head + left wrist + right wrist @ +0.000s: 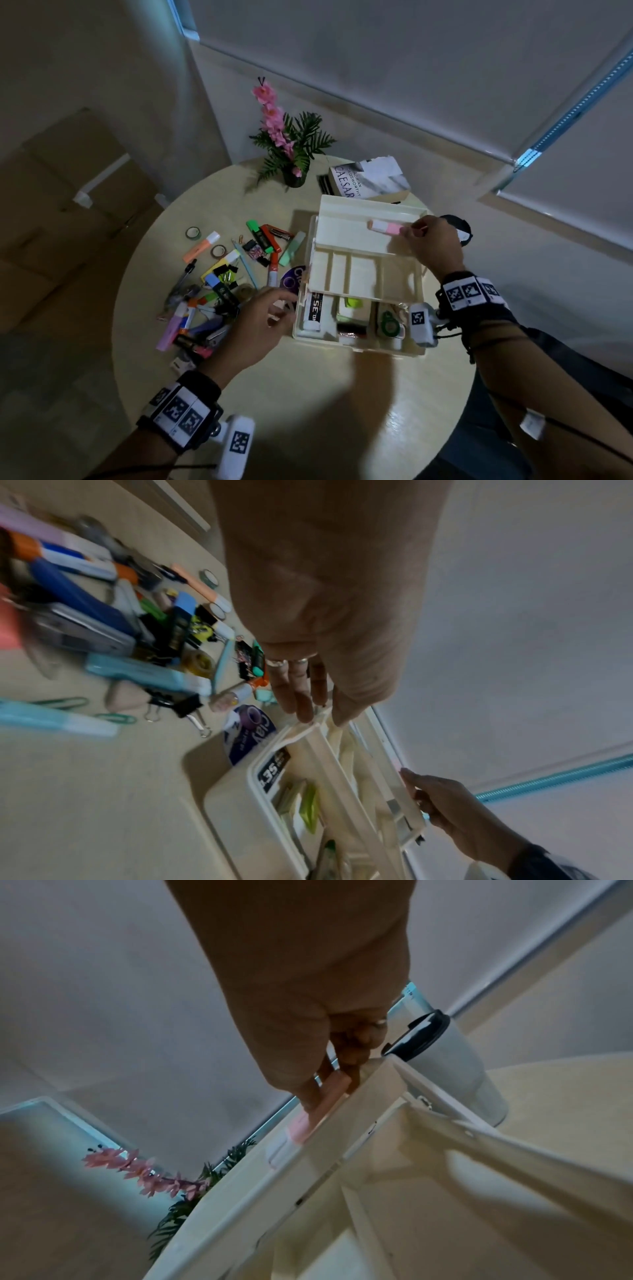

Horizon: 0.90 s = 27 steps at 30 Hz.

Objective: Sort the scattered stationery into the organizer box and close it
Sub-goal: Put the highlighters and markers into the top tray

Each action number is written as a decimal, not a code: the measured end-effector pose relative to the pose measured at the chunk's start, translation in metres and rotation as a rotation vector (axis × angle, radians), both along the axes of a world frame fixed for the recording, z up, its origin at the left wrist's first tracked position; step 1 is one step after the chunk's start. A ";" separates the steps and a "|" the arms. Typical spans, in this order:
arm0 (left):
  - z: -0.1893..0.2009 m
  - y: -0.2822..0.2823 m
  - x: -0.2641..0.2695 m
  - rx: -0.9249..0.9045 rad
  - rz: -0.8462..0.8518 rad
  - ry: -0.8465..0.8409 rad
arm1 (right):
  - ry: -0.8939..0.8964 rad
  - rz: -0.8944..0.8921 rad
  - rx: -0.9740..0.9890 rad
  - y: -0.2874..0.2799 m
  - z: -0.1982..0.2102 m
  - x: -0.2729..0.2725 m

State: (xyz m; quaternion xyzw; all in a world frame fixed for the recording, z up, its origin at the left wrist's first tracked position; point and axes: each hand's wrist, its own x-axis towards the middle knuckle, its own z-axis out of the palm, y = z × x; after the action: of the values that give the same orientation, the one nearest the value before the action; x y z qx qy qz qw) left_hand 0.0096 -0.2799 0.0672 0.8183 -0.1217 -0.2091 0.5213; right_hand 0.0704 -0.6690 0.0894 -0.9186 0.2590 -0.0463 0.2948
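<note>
Cream plastic organizer box (pixel 356 246) sits open on the table (pixel 308 394), scattered stationery (pixel 219 287) just left. Right hand (pixel 433 245) pinches a pink highlighter (pixel 385 226) over the top tray (far side); left hand (pixel 263 325), fingers relaxed, touches the box's left edge.

**Count of things on the round table**

One table (pixel 342 394) carries one cream organizer box (pixel 356 344), one potted plant (pixel 291 150), one book (pixel 373 180) and one black-lidded tumbler (pixel 460 228). Two hands are in view: the left hand (pixel 263 322) and the right hand (pixel 435 243). One pink highlighter (pixel 385 226) is held. Two tape rolls (pixel 193 233) lie loose. The piled pens and clips are too tangled to count.
</note>
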 end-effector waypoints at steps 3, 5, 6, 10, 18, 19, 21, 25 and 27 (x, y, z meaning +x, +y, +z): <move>-0.007 0.019 -0.009 0.012 0.077 0.033 | 0.049 -0.051 -0.141 0.010 0.005 0.005; -0.009 0.029 -0.016 0.037 0.091 0.037 | -0.005 -0.049 -0.255 0.018 0.004 0.003; -0.010 0.033 -0.018 0.051 0.091 0.042 | -0.034 -0.035 -0.280 0.023 0.003 0.002; -0.006 0.042 -0.022 0.076 0.097 0.045 | -0.074 0.040 -0.251 0.053 -0.001 0.007; 0.001 0.075 -0.018 0.106 0.026 0.083 | 0.135 -0.036 -0.214 0.047 -0.003 0.002; 0.000 0.082 -0.018 0.123 0.016 0.084 | 0.139 -0.033 -0.234 0.049 -0.001 -0.001; -0.004 0.097 -0.018 0.140 0.007 0.080 | 0.081 -0.014 -0.269 0.060 0.004 -0.005; -0.011 0.126 -0.018 0.137 0.023 0.116 | -0.179 0.129 -0.283 0.107 0.027 0.000; -0.014 0.139 -0.016 0.134 0.018 0.120 | -0.269 0.256 -0.221 0.145 0.040 0.011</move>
State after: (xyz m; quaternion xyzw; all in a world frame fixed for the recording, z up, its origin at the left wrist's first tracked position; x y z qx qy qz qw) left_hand -0.0061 -0.1411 0.0532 0.8385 -0.0685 -0.2608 0.4735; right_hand 0.0814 -0.5241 0.1299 -0.9563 0.0919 -0.1589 0.2275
